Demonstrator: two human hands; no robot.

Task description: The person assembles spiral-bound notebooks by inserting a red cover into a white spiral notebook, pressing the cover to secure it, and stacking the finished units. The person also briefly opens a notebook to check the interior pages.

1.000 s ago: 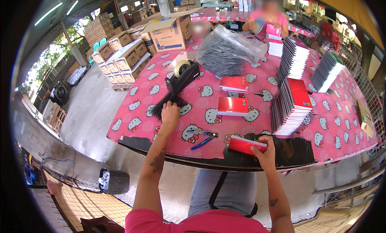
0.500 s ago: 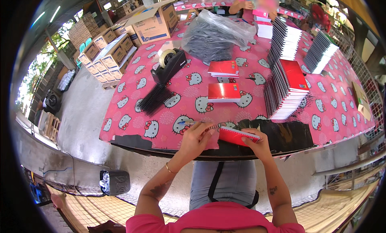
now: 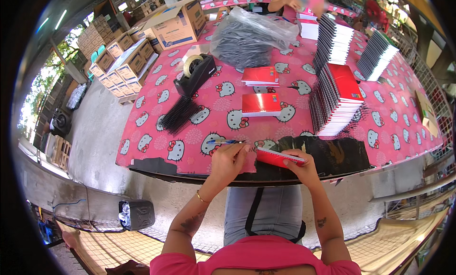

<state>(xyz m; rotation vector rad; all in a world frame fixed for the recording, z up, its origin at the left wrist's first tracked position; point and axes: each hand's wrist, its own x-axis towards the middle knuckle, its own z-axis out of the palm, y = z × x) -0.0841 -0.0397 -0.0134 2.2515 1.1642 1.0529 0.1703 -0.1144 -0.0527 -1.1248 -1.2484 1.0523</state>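
My right hand [image 3: 303, 166] grips a red-covered notebook [image 3: 274, 157], tilted at the table's near edge, thumb on top. Just left of it, my left hand [image 3: 229, 160] is closed in a pinch beside the notebook's left end. What its fingertips hold is too small to make out. A blue pen [image 3: 223, 141] lies on the table just beyond those fingers. Two small piles of red notebooks, a nearer one [image 3: 261, 105] and a farther one [image 3: 260, 76], lie ahead. Loose black spiral coils [image 3: 179, 114] are heaped to the left.
A tape dispenser [image 3: 195, 76] stands behind the coils. A plastic bag of dark coils [image 3: 247, 40] lies farther back. Tall stacks of spiral-bound notebooks [image 3: 339, 99] rise at right. A cardboard box [image 3: 178, 25] sits far left; a co-worker [image 3: 289, 2] is across the table.
My left hand has shifted slightly left and away from the notebook's end, with its fingers drawn closer together. My right hand still holds the notebook, nearly in place. The view has shifted slightly.
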